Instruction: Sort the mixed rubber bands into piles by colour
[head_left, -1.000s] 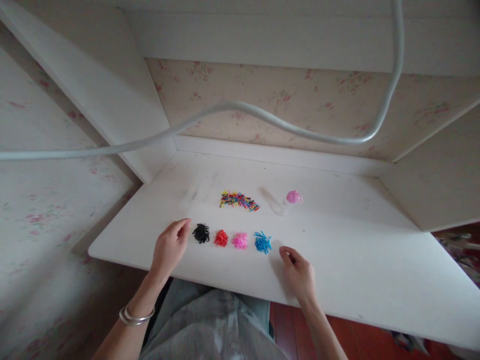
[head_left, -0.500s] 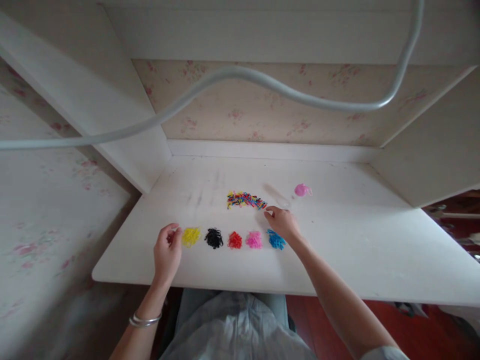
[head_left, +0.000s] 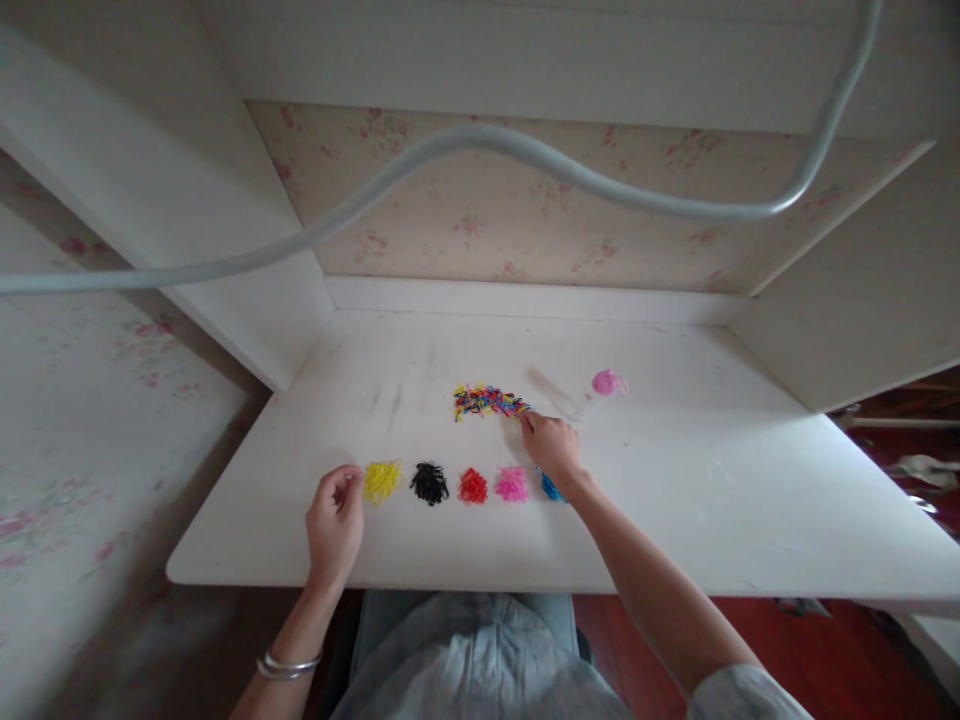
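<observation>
A heap of mixed-colour small rubber bands point(head_left: 486, 401) lies mid-table. My right hand point(head_left: 553, 446) reaches its right end, fingertips pressed together at the bands; whether one is caught between them is too small to see. Under that hand and wrist, a blue pile of bands point(head_left: 551, 487) is partly hidden. My left hand point(head_left: 334, 515) rests just left of the yellow pile point(head_left: 383, 482), its fingers curled and thumb against the index finger; anything inside is hidden. Between the yellow and blue piles lie a black pile point(head_left: 430, 483), a red pile point(head_left: 472, 486) and a pink pile point(head_left: 512, 484).
A pink bundle point(head_left: 609, 382) sits to the back right, with a clear, faint object point(head_left: 559, 395) beside the right hand. A thick white cable point(head_left: 480, 140) crosses overhead. White side panels point(head_left: 847, 290) and a papered wall point(head_left: 465, 220) bound the white table point(head_left: 712, 500).
My right hand has shifted slightly left onto the end of the mixed heap and now covers more of the blue pile. My left hand's fingers have curled closer together. The view has shifted slightly.
</observation>
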